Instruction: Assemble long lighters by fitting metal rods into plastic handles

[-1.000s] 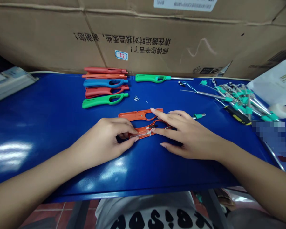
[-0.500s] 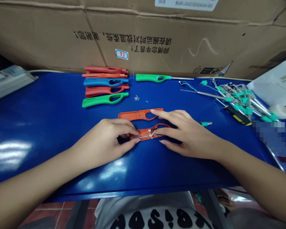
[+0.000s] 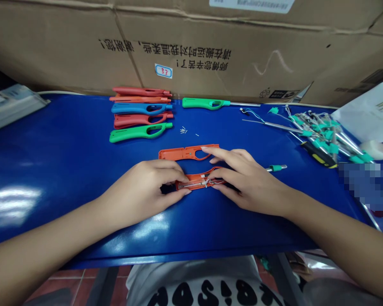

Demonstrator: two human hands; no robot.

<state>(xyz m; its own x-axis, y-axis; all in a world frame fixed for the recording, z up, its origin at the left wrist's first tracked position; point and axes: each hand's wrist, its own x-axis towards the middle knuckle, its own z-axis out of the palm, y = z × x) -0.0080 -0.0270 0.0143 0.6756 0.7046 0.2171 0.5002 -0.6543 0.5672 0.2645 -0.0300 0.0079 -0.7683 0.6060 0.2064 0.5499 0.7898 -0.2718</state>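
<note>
An open orange lighter half-shell [image 3: 196, 180] with small metal parts and wire inside lies on the blue table [image 3: 67, 161]. My left hand [image 3: 150, 187] pinches its left end, fingers curled closed. My right hand [image 3: 242, 178] holds its right end, thumb and forefinger pinched on the inner parts, the other fingers stretched over it. A metal tube with a green collar [image 3: 276, 168] sticks out to the right from under my right hand. The matching orange cover half [image 3: 183, 153] lies just behind, touched by a right fingertip.
A row of red, orange, blue and green lighter shells [image 3: 140, 114] lies at the back, beside a green assembled lighter [image 3: 210, 103]. Several green-collared metal tubes with wires [image 3: 319, 129] and a screwdriver [image 3: 317, 154] lie right. Cardboard boxes [image 3: 191, 42] wall the back. Tiny pins [image 3: 183, 131] lie mid-table.
My right fingers have curled in from lying flat to pinching the parts inside the shell. The shell and its tube have shifted slightly right and toward me. My left hand has kept its grip.
</note>
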